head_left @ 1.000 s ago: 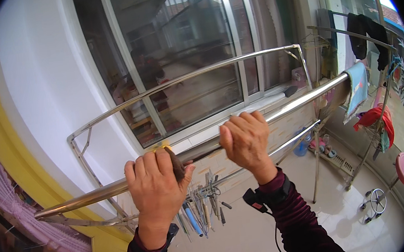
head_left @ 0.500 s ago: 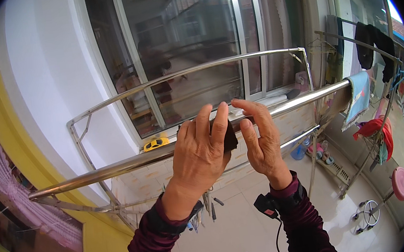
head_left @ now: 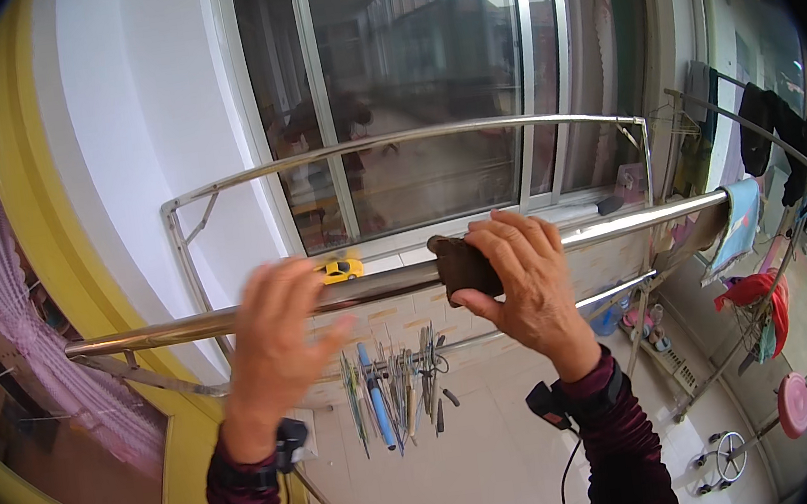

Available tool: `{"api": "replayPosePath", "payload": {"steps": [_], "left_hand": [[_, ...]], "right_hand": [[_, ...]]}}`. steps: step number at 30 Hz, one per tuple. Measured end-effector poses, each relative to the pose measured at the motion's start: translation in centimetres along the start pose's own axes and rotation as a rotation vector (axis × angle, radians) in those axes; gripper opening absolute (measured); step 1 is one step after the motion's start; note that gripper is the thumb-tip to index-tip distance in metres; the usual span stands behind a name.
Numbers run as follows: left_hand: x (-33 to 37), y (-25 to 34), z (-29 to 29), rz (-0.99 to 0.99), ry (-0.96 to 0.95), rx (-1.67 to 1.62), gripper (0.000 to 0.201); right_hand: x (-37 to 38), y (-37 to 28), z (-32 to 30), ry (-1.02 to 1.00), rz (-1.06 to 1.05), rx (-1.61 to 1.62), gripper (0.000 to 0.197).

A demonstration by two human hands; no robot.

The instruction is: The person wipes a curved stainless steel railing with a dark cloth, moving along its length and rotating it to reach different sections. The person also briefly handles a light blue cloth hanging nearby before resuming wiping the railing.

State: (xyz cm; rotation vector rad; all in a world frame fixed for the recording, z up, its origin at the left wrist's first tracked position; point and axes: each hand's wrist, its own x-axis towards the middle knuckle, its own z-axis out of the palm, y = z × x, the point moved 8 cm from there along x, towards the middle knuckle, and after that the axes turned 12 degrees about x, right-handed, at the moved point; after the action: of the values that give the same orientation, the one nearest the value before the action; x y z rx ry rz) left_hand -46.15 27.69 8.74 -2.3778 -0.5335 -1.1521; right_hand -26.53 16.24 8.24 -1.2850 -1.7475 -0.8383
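A dark brown, flat, flexible-looking piece (head_left: 469, 272) lies over the shiny metal bar (head_left: 191, 326) in front of me and hangs down its near side. I cannot tell its exact kind. My right hand (head_left: 532, 292) holds its right edge, thumb below and fingers over the top by the bar. My left hand (head_left: 279, 343) is in the air near the bar's left half, blurred, holding nothing, with the thumb apart from the fingers. Just beyond the bar, near that hand, a yellow toy car (head_left: 340, 271) stands on the window sill.
Below the bar hangs a bunch of thin tools (head_left: 401, 393), one with a blue handle. To the right are a light blue towel (head_left: 738, 226), red cloth (head_left: 756, 289), a pink round stool seat (head_left: 795, 405) and a wheeled base (head_left: 731, 459). A sliding window (head_left: 423, 78) stands behind.
My left hand has left the dark piece and moved left and down. My right hand, open beside the piece before, has closed on its right edge. The view has shifted, uncovering the hanging tools.
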Motion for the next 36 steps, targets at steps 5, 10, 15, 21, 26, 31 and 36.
{"api": "replayPosePath", "payload": {"steps": [5,10,15,21,26,31,36], "left_hand": [[-5.0,-8.1,-2.9,-0.177,0.000,0.217,0.042],[-10.9,-15.2,-5.3,-0.327,-0.036,0.337,0.055],[-15.2,-24.1,-7.6,-0.391,0.048,0.273,0.038],[-19.3,-30.9,-6.7,-0.532,0.038,0.347,0.034],[-20.0,-31.5,-5.9,-0.596,0.139,0.227,0.033],[-19.1,-30.3,-6.1,-0.528,0.134,0.446,0.029],[-18.4,-28.8,-6.1,-0.554,0.169,0.500,0.026]], "right_hand": [[-1.5,2.9,-1.7,-0.031,0.001,-0.042,0.065],[-5.1,10.3,-7.3,0.012,0.089,-0.121,0.054],[-10.3,21.1,-14.9,0.159,0.328,-0.214,0.036],[-13.6,27.2,-19.6,0.317,0.452,-0.273,0.033],[-11.9,20.7,-15.4,0.394,0.343,-0.266,0.031],[-6.8,10.1,-6.3,0.331,0.184,-0.204,0.042],[-2.2,0.1,1.9,0.241,0.106,-0.168,0.071]]}}
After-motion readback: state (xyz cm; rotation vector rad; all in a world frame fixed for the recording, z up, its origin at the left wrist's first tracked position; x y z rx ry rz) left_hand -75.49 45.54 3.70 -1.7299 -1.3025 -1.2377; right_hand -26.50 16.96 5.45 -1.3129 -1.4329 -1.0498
